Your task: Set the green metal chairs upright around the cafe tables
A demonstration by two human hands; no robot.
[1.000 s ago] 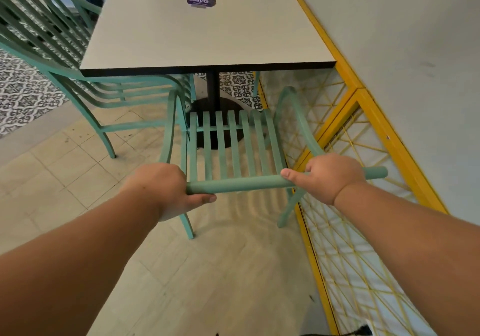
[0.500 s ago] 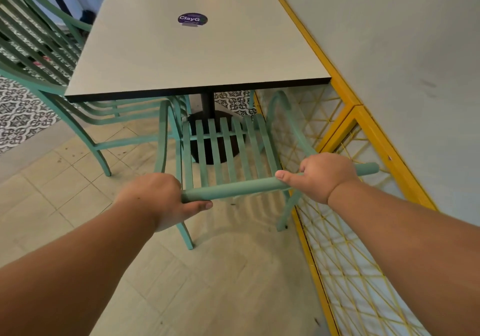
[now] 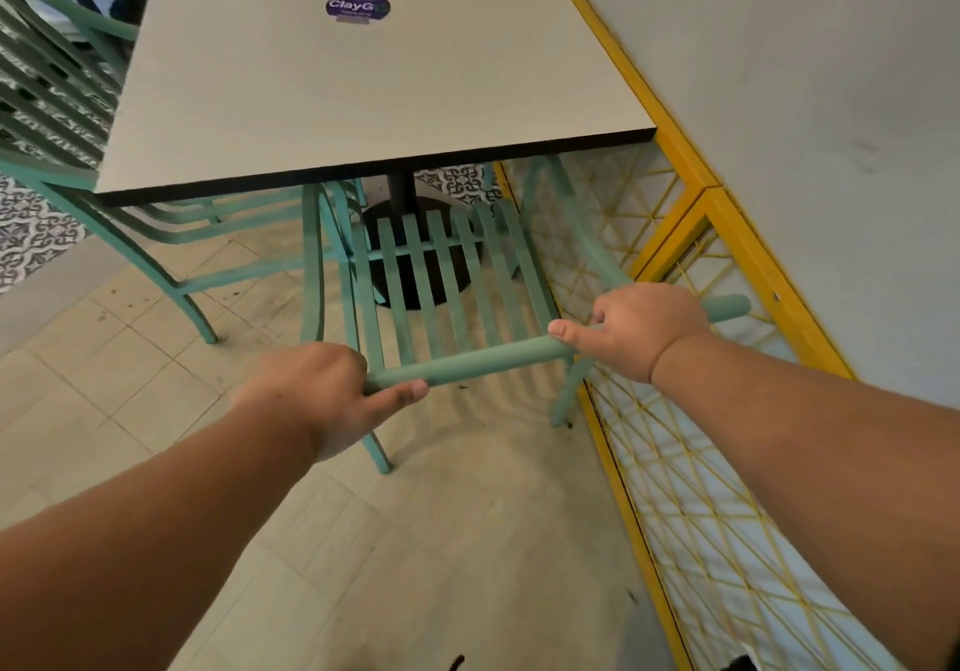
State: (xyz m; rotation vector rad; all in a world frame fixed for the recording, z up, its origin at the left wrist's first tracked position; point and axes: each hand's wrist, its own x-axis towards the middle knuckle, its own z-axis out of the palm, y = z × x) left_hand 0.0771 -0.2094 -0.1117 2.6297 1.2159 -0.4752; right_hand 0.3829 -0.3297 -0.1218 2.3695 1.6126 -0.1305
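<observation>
Beside the railing (image 3: pixel 675 161), our left grip (image 3: pixel 311 390) and right grip (image 3: pixel 639 327) clasp the chair back (image 3: pixel 483 358) to steer it under the table (image 3: pixel 363 99).

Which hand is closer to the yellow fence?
Right. The right hand grips the chair rail just beside the fence; the left hand grips the rail's other end, farther away.

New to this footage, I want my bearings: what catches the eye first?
At centre, the left hand and the right hand grip the top rail of an upright green chair. It faces a pale square table bearing a purple sticker, and a yellow lattice fence runs along the right.
</observation>
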